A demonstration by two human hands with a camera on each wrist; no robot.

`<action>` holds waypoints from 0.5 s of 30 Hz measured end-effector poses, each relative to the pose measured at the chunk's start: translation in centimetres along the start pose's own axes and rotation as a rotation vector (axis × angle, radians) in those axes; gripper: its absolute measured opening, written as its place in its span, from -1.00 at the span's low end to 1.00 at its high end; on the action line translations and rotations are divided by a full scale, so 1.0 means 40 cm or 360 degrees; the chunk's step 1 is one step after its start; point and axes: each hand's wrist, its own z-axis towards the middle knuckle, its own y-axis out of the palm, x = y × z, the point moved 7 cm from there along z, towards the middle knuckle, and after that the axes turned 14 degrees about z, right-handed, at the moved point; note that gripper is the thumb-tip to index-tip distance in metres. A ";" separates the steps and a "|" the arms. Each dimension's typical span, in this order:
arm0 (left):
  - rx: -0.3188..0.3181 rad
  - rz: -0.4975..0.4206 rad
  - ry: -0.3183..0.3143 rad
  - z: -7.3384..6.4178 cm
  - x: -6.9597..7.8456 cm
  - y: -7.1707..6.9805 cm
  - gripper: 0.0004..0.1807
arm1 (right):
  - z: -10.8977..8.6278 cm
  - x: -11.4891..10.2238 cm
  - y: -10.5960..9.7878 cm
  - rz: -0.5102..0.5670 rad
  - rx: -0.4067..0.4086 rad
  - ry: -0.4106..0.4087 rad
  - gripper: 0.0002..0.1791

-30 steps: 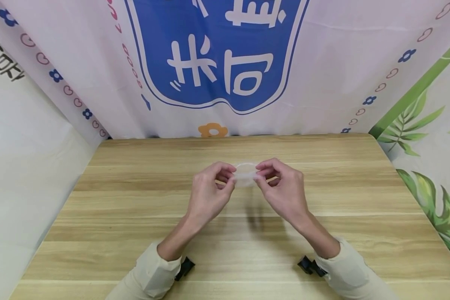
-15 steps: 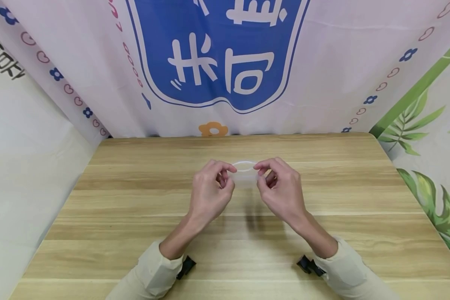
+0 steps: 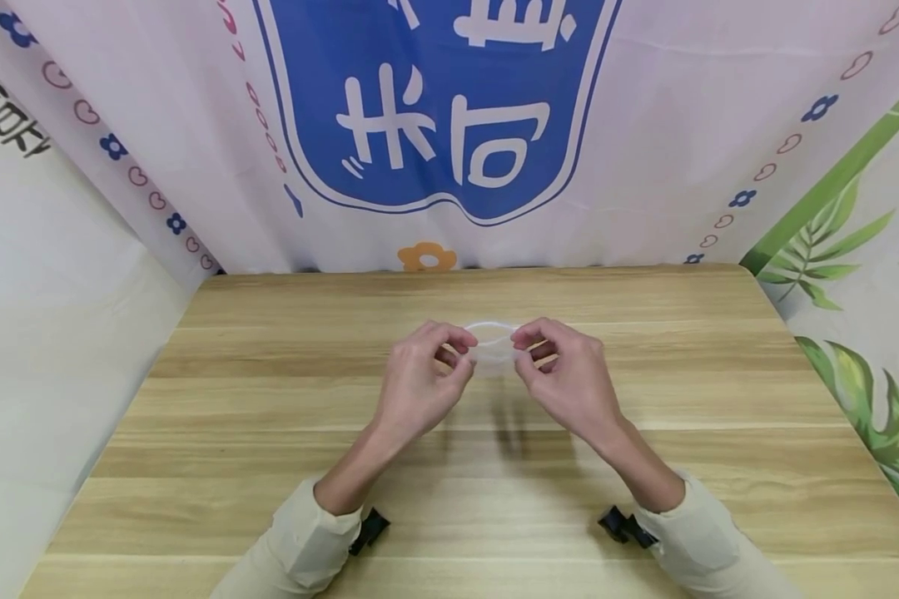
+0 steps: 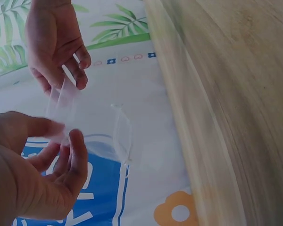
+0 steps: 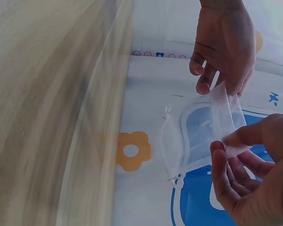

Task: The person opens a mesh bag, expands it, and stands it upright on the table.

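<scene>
A small, see-through white mesh bag (image 3: 492,363) hangs above the wooden table between both hands. My left hand (image 3: 422,378) pinches one side of its upper edge between thumb and fingers. Opposite it, my right hand (image 3: 572,378) pinches the other side in the same way. From the head, the bag's mouth shows as a thin white loop, spread apart. In the right wrist view, a folded band (image 5: 225,117) runs along the held edge. The bag's far end (image 5: 171,146) has a narrow oval outline with small knots or tufts at its two corners.
The wood-grain table (image 3: 270,499) spreads beneath the hands, its back edge against a printed white cloth (image 3: 667,166) with a blue emblem. Cloth panels also close in the left and right sides. Black wrist mounts (image 3: 370,532) stick out from the light sleeves (image 3: 310,541).
The bag's mouth has gone from a narrow band to a wider, wavy oval loop. Both hands keep nearly the same place, with small shifts of the fingers along the rim.
</scene>
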 end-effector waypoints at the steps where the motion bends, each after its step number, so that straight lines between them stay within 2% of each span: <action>1: -0.0030 -0.0015 -0.0014 0.001 -0.001 0.002 -0.89 | 0.001 -0.001 -0.003 0.0012 -0.0007 0.0010 -0.87; 4: -0.0069 -0.0041 -0.0031 0.002 0.000 0.002 -0.87 | 0.005 -0.002 -0.007 0.0047 -0.0044 0.0050 -0.84; 6: -0.0058 -0.0037 -0.0034 0.002 0.000 0.001 -0.86 | 0.005 -0.002 -0.009 0.0057 -0.0069 0.0080 -0.83; 10: 0.0015 -0.0007 -0.0019 0.002 0.002 -0.005 -0.88 | 0.002 -0.003 -0.011 0.0044 -0.0064 0.0103 -0.84; 15: 0.0113 0.0027 0.0029 0.000 0.005 -0.005 -0.90 | -0.005 -0.011 -0.011 0.0013 0.0035 0.0043 -0.86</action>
